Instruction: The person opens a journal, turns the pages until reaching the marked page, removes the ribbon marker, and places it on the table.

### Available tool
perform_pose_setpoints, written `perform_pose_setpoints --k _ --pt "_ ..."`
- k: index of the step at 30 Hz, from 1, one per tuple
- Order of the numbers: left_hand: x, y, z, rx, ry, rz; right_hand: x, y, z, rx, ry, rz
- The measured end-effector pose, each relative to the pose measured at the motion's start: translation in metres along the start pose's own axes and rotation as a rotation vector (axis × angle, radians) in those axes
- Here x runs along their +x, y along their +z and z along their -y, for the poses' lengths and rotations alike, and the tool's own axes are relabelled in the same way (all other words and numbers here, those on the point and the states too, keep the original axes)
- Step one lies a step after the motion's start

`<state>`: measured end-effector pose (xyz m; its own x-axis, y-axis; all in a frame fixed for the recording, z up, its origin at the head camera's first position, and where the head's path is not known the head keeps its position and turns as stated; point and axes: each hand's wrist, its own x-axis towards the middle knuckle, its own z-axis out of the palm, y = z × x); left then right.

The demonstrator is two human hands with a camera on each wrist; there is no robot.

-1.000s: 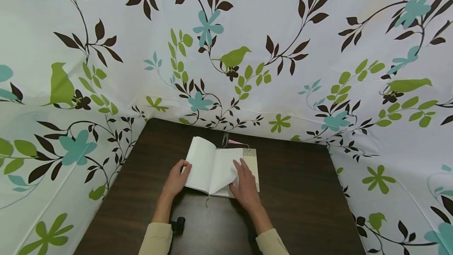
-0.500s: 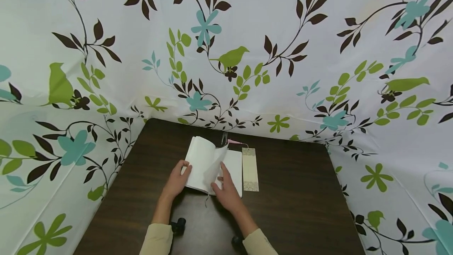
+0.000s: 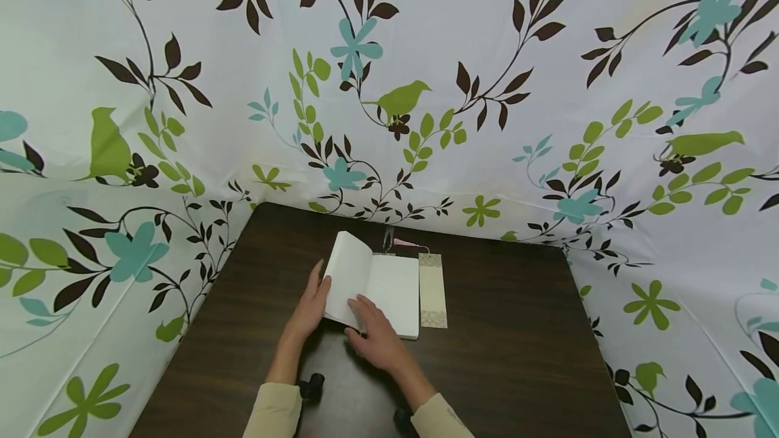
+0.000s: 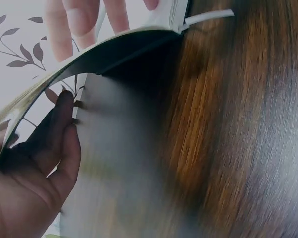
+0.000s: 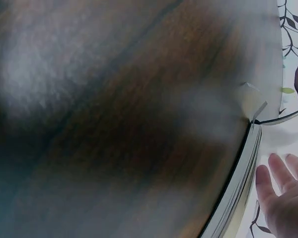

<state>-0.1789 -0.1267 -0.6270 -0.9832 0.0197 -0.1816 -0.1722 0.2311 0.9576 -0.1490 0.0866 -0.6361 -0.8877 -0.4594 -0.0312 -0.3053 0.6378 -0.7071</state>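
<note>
An open notebook [image 3: 394, 293] with white pages lies on the dark wooden table, its left half raised and bowed. My left hand [image 3: 309, 306] grips the outer edge of that half. In the left wrist view, the fingers of this hand [image 4: 35, 188] pass beneath the dark cover [image 4: 124, 55]. Near the spine my right hand [image 3: 380, 340] reaches over the left page, its fingers extended. The right wrist view has these fingers [image 5: 283, 173] spread over the white paper. A ribbon marker [image 4: 211, 17] sticks out from the bottom of the spine.
A cream bookmark [image 3: 433, 293] with patterned ends lies just right of the notebook. Behind it are a pink tassel-like piece [image 3: 404, 243] and a small clear object [image 3: 388, 238]. Patterned cloth [image 3: 517, 73] surrounds the table [image 3: 517, 330].
My right hand has swept from the right page to the left, turning a leaf over. It now reaches over the left page. The notebook's left half is tilted up more, and my left hand has shifted.
</note>
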Motion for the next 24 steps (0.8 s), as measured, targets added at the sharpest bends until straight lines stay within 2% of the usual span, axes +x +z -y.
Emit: perform_pose_setpoints --k 3,8,13,18,24 --pt "-0.001 -0.001 -0.004 0.024 -0.010 0.013 0.001 -0.001 0.000 -0.037 -0.015 0.011" --pt "-0.001 -0.002 -0.006 0.094 0.043 0.020 0.002 -0.002 -0.004 -0.080 -0.039 0.017" --pt "-0.002 -0.003 -0.004 0.157 0.068 0.012 0.002 -0.001 -0.012 -0.139 -0.052 -0.002" --pt "-0.003 -0.005 -0.005 0.180 0.055 0.015 -0.005 -0.003 -0.027 -0.232 -0.010 -0.010" --pt "-0.003 -0.008 -0.005 0.168 0.030 0.029 -0.016 -0.021 -0.049 -0.373 -0.021 -0.018"
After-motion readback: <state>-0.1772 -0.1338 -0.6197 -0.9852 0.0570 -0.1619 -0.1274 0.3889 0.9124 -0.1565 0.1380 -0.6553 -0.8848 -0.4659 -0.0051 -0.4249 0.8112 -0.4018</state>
